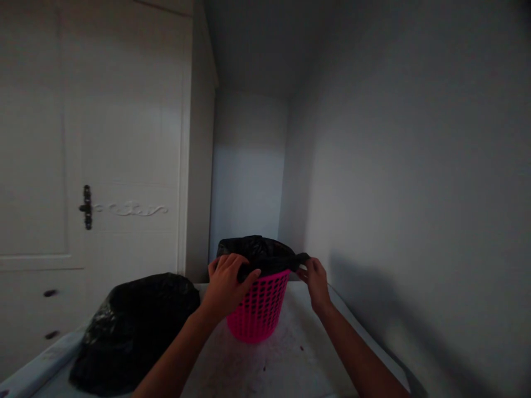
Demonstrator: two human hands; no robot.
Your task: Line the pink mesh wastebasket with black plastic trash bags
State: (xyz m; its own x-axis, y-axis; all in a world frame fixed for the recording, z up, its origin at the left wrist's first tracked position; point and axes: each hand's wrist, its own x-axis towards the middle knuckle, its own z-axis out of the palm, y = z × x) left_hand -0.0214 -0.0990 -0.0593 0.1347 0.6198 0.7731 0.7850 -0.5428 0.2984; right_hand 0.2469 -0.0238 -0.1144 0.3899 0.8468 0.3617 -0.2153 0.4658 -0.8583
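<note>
A pink perforated plastic basket [259, 309] stands upright on a pale tabletop. A black plastic bag [269, 255] lines it, with its edge folded over the rim. My left hand [229, 279] lies over the rim's left side, thumb toward the front, gripping the bag's folded edge. At the right, my right hand [313, 276] pinches a bit of the same bag and holds it out beyond the rim. The basket's inside is hidden by the bag.
Another black plastic bag [136, 329], bulky, lies left of the basket on the pale table [298, 354]. Behind it stands a white wardrobe [133, 143] with a dark handle [87, 207]. A grey wall [415, 166] runs close along the right.
</note>
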